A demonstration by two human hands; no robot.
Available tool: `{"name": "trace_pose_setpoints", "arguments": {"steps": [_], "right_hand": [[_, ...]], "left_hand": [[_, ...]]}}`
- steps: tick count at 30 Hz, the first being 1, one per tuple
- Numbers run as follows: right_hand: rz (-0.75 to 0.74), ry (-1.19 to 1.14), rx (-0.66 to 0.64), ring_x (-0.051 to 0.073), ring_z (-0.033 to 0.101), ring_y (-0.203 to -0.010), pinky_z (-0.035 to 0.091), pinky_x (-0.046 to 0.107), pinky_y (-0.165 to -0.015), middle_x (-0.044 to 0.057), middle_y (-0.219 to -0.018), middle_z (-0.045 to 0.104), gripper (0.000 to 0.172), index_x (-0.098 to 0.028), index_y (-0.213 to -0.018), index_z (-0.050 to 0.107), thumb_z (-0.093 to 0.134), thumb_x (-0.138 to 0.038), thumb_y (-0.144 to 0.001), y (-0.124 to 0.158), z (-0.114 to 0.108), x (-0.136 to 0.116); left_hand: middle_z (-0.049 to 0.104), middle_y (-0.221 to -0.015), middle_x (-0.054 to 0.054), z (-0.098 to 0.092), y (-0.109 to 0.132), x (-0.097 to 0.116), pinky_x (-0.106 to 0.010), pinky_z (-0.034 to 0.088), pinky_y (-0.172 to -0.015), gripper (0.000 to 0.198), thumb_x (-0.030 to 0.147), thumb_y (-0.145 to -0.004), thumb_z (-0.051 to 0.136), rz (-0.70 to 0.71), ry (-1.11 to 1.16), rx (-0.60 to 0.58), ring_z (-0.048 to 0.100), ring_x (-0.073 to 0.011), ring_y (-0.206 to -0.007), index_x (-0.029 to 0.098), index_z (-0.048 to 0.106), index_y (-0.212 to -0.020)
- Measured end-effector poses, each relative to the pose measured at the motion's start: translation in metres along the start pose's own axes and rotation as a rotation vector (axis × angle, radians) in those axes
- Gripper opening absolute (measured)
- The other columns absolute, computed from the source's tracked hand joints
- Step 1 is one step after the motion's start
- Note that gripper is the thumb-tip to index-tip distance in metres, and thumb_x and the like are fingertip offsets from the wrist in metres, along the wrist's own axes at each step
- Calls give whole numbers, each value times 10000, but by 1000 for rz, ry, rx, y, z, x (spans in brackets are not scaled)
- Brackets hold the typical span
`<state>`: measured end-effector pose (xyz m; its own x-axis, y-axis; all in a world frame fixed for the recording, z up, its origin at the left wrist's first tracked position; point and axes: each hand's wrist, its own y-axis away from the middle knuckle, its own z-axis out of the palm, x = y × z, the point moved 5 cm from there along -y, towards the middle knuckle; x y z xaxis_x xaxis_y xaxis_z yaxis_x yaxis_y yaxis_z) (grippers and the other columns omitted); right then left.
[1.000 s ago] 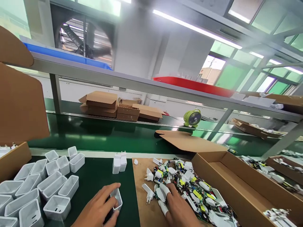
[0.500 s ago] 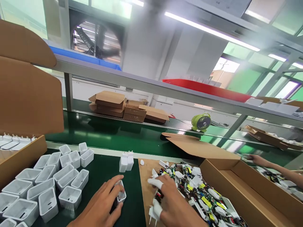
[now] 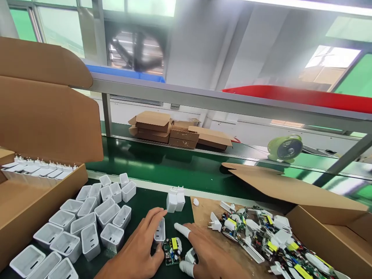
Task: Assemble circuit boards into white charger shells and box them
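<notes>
My left hand is closed around a small white open-topped charger casing on the dark green mat. Just to its right, a green circuit board with a yellow-wrapped part sits close to the casing. My right hand, with white finger covers on thumb and index finger, grips this board at a white end piece; its palm side is hidden. Beyond both hands stand white plug chargers, side by side. A heap of circuit boards with white parts lies right of my right hand.
Several empty white casings cover the mat at left. Behind them, an open carton holds a row of white chargers. Another open carton stands at right. A brown board lies under the heap; a green fan stands farther back.
My right hand has come from the heap's edge to beside the casing, bringing the circuit board along. My left hand still holds the casing. The view has swung left; the other person's arm is out of sight.
</notes>
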<state>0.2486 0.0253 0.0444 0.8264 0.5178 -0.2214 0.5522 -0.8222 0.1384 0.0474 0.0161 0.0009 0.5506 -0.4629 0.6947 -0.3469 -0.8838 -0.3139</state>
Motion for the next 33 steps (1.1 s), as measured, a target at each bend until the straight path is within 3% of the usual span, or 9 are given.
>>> {"name": "trace_pose_setpoints", "arguments": {"steps": [4, 7, 10, 16, 20, 23, 26, 33], "right_hand": [[-65, -105, 113, 286, 694, -1176, 556, 410, -1049, 59, -1313, 712, 582, -296, -1411, 624, 704, -227, -839, 6, 2, 7], [-135, -231, 131, 241, 673, -1229, 539, 336, -1074, 77, -1350, 675, 581, -266, -1398, 618, 670, -147, -831, 7, 12, 10], [-209, -310, 198, 203, 689, -1150, 567, 310, -1019, 69, -1292, 674, 601, -265, -1411, 577, 618, -92, -837, 5, 14, 13], [-322, -397, 540, 231, 660, -1204, 594, 357, -991, 89, -1312, 629, 574, -295, -1387, 556, 550, -62, -862, 12, -17, 11], [-339, -382, 625, 215, 664, -1222, 600, 322, -994, 88, -1359, 632, 678, -315, -1507, 442, 541, -71, -882, 19, -24, -4], [-352, -244, 730, 212, 709, -1103, 609, 312, -965, 66, -1240, 711, 684, -292, -1477, 488, 531, -63, -834, 19, -21, -15], [-385, -177, 791, 219, 724, -987, 623, 310, -903, 52, -1158, 744, 697, -262, -1431, 544, 535, -83, -758, 14, -13, -16], [-397, -147, 791, 237, 706, -1051, 607, 327, -921, 85, -1232, 720, 752, -227, -1479, 474, 528, -74, -744, 8, 6, -9]], "left_hand": [[311, -1687, -173, 0, -1, -2, -569, 329, -1299, 868, 46, -823, 552, -64, 51, -48, 352, -337, -1580, 221, 268, -1625], [277, -1704, -162, 0, -1, -4, -580, 315, -1301, 888, 31, -839, 551, -97, 71, -50, 320, -342, -1595, 260, 231, -1635], [282, -1693, -166, 1, -1, -8, -572, 350, -1287, 899, 40, -859, 583, -78, 84, -29, 376, -339, -1564, 286, 197, -1633], [452, -1607, -159, 11, 0, -28, -619, 422, -1231, 830, 164, -946, 654, -167, 72, -4, 494, -344, -1483, 315, 196, -1621], [580, -1487, -127, 14, -1, -19, -542, 513, -1167, 788, 182, -984, 654, -18, 74, 56, 598, -306, -1371, 347, 217, -1618], [580, -1500, -121, 15, 0, -11, -514, 521, -1160, 799, 142, -985, 632, 88, 45, 107, 579, -300, -1387, 359, 210, -1628], [582, -1514, -113, 16, 0, -9, -507, 524, -1157, 819, 110, -971, 621, 96, 19, 128, 564, -297, -1399, 359, 207, -1632], [575, -1518, -128, 14, 0, -10, -523, 530, -1149, 797, 93, -983, 590, 118, -8, 149, 542, -296, -1402, 337, 208, -1638]]}}
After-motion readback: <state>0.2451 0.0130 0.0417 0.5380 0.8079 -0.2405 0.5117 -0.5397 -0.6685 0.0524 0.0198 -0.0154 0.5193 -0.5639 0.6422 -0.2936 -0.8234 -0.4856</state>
